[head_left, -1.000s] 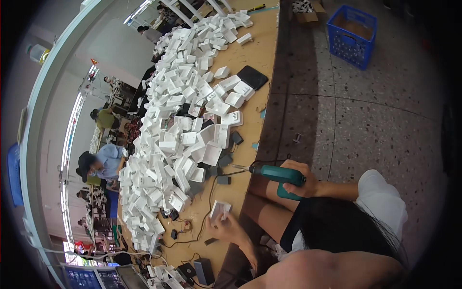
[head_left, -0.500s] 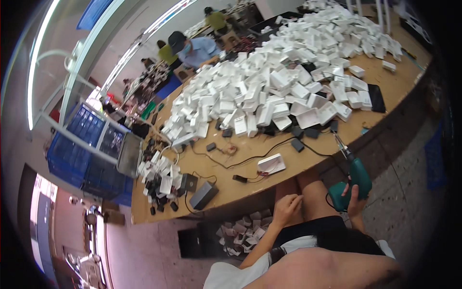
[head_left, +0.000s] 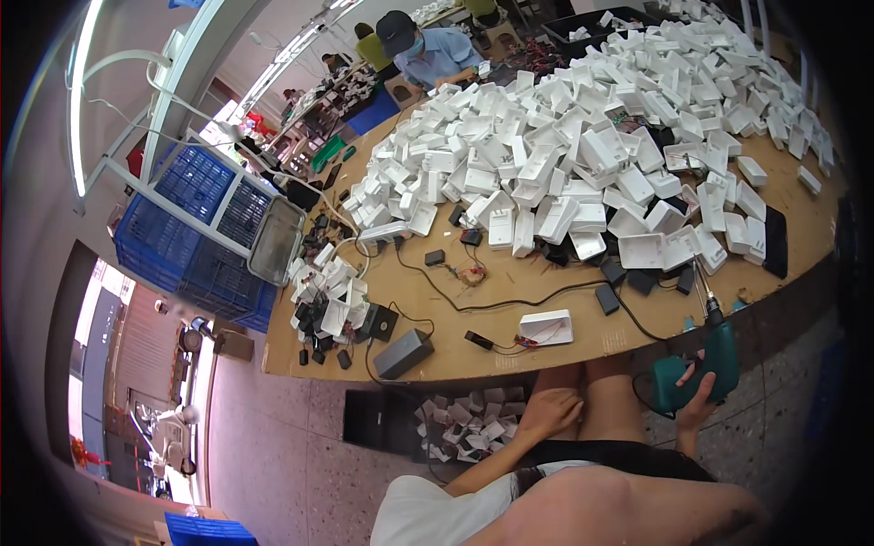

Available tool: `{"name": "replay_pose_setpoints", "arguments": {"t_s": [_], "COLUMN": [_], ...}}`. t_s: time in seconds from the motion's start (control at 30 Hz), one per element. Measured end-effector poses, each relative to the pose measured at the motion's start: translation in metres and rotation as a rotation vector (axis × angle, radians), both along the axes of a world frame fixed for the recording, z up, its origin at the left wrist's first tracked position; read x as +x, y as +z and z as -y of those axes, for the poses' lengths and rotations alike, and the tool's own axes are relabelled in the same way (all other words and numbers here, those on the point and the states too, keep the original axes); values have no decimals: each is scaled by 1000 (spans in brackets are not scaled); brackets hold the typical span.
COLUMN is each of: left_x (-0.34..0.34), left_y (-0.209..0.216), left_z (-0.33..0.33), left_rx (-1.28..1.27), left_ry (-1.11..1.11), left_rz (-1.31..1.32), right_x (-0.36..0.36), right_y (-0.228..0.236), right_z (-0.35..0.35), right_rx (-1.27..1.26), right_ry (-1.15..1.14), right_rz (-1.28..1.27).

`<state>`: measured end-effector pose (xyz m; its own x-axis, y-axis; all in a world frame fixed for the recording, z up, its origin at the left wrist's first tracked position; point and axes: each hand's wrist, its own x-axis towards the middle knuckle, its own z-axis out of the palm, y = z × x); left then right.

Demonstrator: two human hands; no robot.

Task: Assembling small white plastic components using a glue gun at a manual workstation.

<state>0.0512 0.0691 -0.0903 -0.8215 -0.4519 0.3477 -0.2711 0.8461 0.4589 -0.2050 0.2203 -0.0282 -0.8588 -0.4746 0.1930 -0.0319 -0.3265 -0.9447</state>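
the green power driver [head_left: 720, 362] sits at the lower right of the frame, beside the table's near edge, its long metal bit pointing up over the tabletop toward the white cases. the right hand [head_left: 699, 405] has its fingers wrapped around it – a grasp at the grip. the left hand [head_left: 552, 409], lower centre, lies on the person's leg, fingers loosely bent and released (nothing shows in them).

above that hand, near the table edge, an open white case [head_left: 557, 325] lies with thin wires at its left end. farther left sits a dark grey box [head_left: 403, 353] – a black cable [head_left: 505, 303] curves across the wooden table [head_left: 628, 332] to its right.

the big heap of white cases [head_left: 546, 173] fills the middle and upper right, with a flat black device [head_left: 776, 241] at its right end. under the table, lower centre, a pile of white pieces [head_left: 469, 423] lies by a black tray [head_left: 375, 419]. stacked blue crates [head_left: 182, 205] stand at the left, and a co-worker in a dark cap [head_left: 442, 55] sits at the top.
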Motion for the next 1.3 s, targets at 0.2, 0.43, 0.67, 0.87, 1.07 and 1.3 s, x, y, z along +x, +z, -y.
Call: {"name": "replay_pose_setpoints", "arguments": {"t_s": [0.2,0.43,0.67,0.87,1.07,1.3], "left_x": [1,6,10,11,11,4], "left_y": [-12,-26,-35,-50,-55,-44], "left_z": [2,3,4,11,10,4], "left_rx": [58,107,90,-8,37,40], "left_ry": [44,91,82,-20,-23,-60], "left_rz": [-2,30,43,14,42,-1], "right_x": [-5,-12,6,8,8,8], "right_y": [-7,-16,4,47,54,53], "right_z": [12,14,30,24,17,10], "right_rx": [-16,-3,-198,-157,-145,-130], "right_ry": [-21,32,37,1,-28,-37], "right_rz": [21,14,101,-3,-93,-64]}}
